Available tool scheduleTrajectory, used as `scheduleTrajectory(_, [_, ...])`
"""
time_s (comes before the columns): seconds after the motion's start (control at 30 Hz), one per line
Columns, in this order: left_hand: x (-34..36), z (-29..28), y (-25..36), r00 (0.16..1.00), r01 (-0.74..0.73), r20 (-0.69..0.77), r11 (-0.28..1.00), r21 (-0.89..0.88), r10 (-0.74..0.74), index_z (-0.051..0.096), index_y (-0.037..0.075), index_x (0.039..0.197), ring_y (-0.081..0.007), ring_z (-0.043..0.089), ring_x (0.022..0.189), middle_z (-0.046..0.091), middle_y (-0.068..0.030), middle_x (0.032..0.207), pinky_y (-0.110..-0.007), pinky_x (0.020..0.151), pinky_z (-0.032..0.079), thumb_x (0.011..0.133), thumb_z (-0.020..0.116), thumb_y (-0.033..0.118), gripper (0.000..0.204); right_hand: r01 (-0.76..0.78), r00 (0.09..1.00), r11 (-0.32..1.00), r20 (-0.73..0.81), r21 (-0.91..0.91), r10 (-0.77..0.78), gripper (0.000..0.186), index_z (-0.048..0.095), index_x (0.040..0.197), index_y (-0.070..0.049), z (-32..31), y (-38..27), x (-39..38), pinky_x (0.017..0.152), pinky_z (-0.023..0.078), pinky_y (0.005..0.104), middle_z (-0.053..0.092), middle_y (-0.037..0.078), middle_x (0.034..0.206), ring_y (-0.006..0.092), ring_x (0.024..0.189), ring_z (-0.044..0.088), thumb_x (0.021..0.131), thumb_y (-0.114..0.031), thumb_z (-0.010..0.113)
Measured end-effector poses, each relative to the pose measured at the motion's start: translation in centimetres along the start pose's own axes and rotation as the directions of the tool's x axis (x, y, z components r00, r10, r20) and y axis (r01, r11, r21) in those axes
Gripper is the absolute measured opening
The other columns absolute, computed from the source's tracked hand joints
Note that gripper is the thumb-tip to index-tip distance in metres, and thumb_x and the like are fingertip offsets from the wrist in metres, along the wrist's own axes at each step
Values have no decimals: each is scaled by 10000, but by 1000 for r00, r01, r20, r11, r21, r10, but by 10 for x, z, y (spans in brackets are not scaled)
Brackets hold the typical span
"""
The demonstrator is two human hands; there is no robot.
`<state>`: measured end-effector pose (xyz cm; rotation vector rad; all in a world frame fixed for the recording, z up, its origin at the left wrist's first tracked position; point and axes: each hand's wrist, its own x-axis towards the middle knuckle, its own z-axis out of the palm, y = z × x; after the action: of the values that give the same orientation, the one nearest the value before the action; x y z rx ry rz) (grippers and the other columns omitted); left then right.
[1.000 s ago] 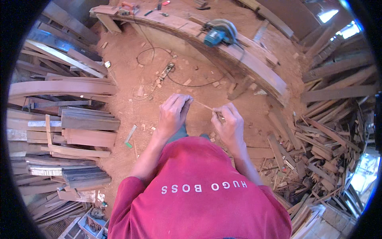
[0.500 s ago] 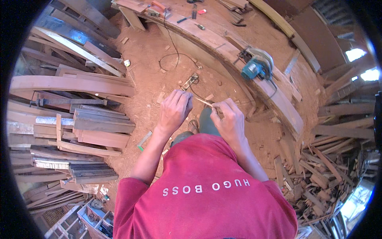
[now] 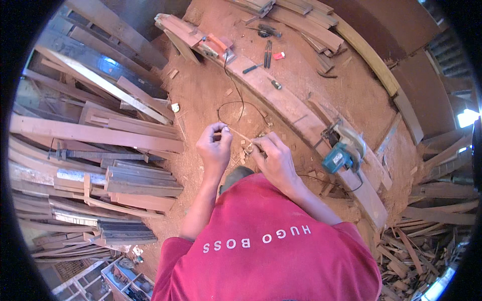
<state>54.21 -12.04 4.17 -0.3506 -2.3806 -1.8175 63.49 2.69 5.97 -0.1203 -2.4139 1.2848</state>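
Observation:
A thin, light-brown strip [image 3: 241, 135], wood by its look, spans the gap between my two hands. One end is pinched by the thumb and fingertips of my left hand [image 3: 215, 144]. The other end is between the closed fingers of my right hand [image 3: 273, 156], slightly nearer to me. Both hands are in the air in front of my red shirt, over the dusty floor. Beyond them lies a long wooden plank [image 3: 281, 105], and a blue circular saw [image 3: 341, 155] rests on its right part.
An orange-red power tool [image 3: 217, 44] with a trailing black cord [image 3: 240, 90] lies on the plank's far end. A small screwdriver [image 3: 275, 84] is also on it. Stacked boards [image 3: 143, 178] crowd the left; scrap wood [image 3: 411, 256] is heaped at the lower right.
The view has shifted, so the plank and saw appear lower and farther right. My left hand has turned, showing its thumb, and both hands still hold the strip.

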Motion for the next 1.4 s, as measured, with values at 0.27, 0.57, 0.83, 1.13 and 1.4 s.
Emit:
scheduleTrajectory(0.27, [115, 55, -12, 761, 620, 405, 383, -685, -506, 567, 79, 915, -167, 645, 780, 611, -47, 813, -315, 646, 587, 989, 524, 223, 167, -143, 987, 967, -46, 212, 156, 111, 664, 923, 13, -5, 51, 106, 652, 531, 323, 645, 132, 863, 209, 763, 673, 821, -21, 692])
scheduleTrajectory(0.57, [251, 101, -34, 961, 112, 273, 956, -270, -36, 687, -22, 1074, -78, 621, 771, 698, -53, 894, -217, 680, 511, 902, 692, 77, 198, -338, 892, 845, -144, 414, 428, 116, 668, 931, 23, 43, 101, 218, 689, 545, 294, 664, 113, 873, 164, 772, 672, 835, -37, 695])
scheduleTrajectory(0.83, [411, 115, -111, 795, 498, 526, 818, -286, -301, 703, -26, 1042, -72, 627, 716, 705, -45, 865, -219, 648, 518, 907, 697, 119, 198, -408, 821, 897, -360, 172, 442, 110, 664, 915, 16, 135, 132, 345, 674, 502, 348, 636, 140, 837, 243, 765, 642, 814, -23, 686])
scheduleTrajectory(1.13, [509, 114, -167, 627, 558, 745, 799, -225, -228, 626, 0, 961, -64, 553, 623, 580, 4, 713, -220, 590, 472, 999, 521, 131, 173, -572, 684, 796, -420, 197, 596, 64, 652, 878, 4, 205, 124, 431, 617, 470, 281, 595, 85, 840, 158, 706, 592, 828, -20, 684])
scheduleTrajectory(1.4, [532, 113, -233, 428, 813, 705, 581, -27, -566, 602, 40, 1051, -121, 580, 834, 627, -59, 933, -270, 644, 497, 966, 594, 236, 213, -583, 421, 579, -397, 571, 816, 131, 600, 991, 1, 196, 149, 442, 535, 523, 263, 601, 68, 886, 131, 672, 616, 886, -42, 664])
